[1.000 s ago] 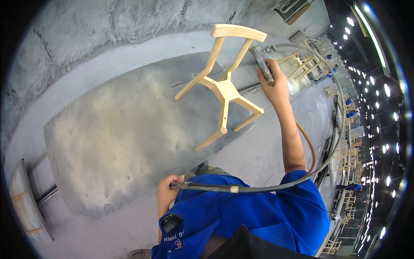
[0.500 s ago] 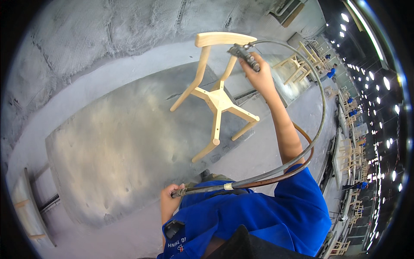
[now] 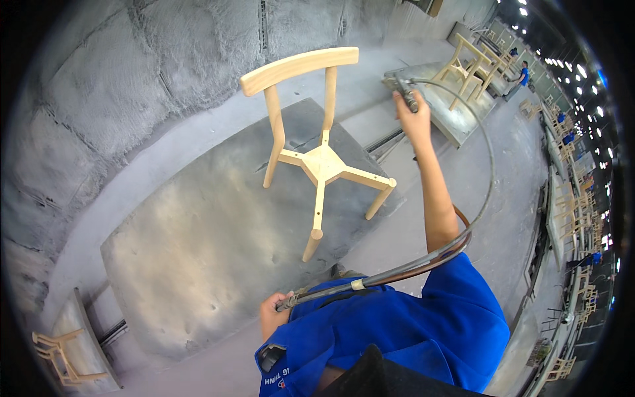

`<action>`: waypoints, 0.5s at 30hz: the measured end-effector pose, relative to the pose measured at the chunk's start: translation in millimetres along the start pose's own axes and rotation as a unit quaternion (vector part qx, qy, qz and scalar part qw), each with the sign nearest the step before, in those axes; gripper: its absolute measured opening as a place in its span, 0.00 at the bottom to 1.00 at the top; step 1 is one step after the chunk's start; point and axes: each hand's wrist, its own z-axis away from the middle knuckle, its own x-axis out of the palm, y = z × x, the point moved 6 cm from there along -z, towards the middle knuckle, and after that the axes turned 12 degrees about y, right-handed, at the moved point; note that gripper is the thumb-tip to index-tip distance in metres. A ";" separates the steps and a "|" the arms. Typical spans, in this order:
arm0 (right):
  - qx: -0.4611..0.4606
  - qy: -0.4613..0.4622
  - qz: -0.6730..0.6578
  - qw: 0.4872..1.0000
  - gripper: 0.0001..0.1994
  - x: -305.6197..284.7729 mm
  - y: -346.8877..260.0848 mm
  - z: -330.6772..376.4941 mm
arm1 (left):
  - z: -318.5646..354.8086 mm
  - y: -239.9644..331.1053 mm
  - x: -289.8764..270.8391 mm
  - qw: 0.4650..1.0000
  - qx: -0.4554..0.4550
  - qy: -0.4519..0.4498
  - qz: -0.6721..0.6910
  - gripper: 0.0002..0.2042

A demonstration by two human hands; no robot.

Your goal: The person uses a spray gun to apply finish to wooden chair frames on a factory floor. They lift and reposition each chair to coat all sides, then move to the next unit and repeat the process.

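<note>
My right hand [image 3: 415, 122], arm stretched forward, is wrapped round a spray gun [image 3: 406, 94] held to the right of a chair frame. The pale, unpainted wooden chair frame [image 3: 323, 165] has a curved backrest and a cross-shaped seat support without a seat. It stands on a grey, stained platform [image 3: 192, 238], apart from the gun. Near my waist, my left hand [image 3: 271, 312] is closed round a grey hose [image 3: 331, 289]. A brown hose [image 3: 423, 268] runs beside it, and the hoses loop past my right arm. The gun's nozzle is hard to make out.
A grey, coated wall [image 3: 198, 59] rises behind the platform. Another platform [image 3: 456, 122] with wooden chairs stands at the far right, near a person in blue [image 3: 522, 76]. At the lower left, a small platform [image 3: 92, 337] carries another chair frame [image 3: 63, 357].
My right hand has moved the spray gun rightward, away from the backrest. The view has shifted, and the chair appears turned somewhat. A chair frame at the lower left has come into sight.
</note>
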 end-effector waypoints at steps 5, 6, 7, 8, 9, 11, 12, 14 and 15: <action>0.147 -0.132 -0.225 0.954 0.11 15.9 10.4 60.8 | -0.1 2.0 38.1 0.996 -0.002 -0.010 -0.084 0.14; 0.158 -0.155 -0.245 0.944 0.11 14.3 11.6 73.5 | 0.0 2.1 46.4 0.997 -0.007 -0.019 -0.074 0.13; 0.185 -0.183 -0.236 0.936 0.10 11.9 17.5 86.1 | 0.4 3.9 53.3 0.998 -0.001 -0.022 -0.065 0.12; 0.156 -0.254 -0.277 0.913 0.13 2.5 17.7 97.4 | 0.5 5.5 59.3 0.998 0.001 -0.025 -0.063 0.11; 0.223 -0.267 -0.235 0.908 0.16 -4.7 34.9 113.0 | 0.8 7.3 63.1 0.999 -0.001 -0.026 -0.040 0.10; 0.268 -0.295 -0.244 0.884 0.23 -21.7 60.5 144.4 | 1.8 8.5 66.5 0.999 -0.019 -0.041 -0.017 0.07; 0.275 -0.305 -0.274 0.869 0.26 -34.3 73.0 161.4 | 2.1 7.6 65.1 0.997 -0.023 -0.043 -0.056 0.06; 0.323 -0.283 -0.335 0.839 0.33 -65.6 105.4 198.7 | 4.0 2.6 59.9 0.988 -0.037 -0.064 -0.134 0.06; 0.360 -0.248 -0.367 0.821 0.36 -82.4 122.9 219.2 | 8.6 -1.6 57.4 0.983 -0.055 -0.090 -0.149 0.06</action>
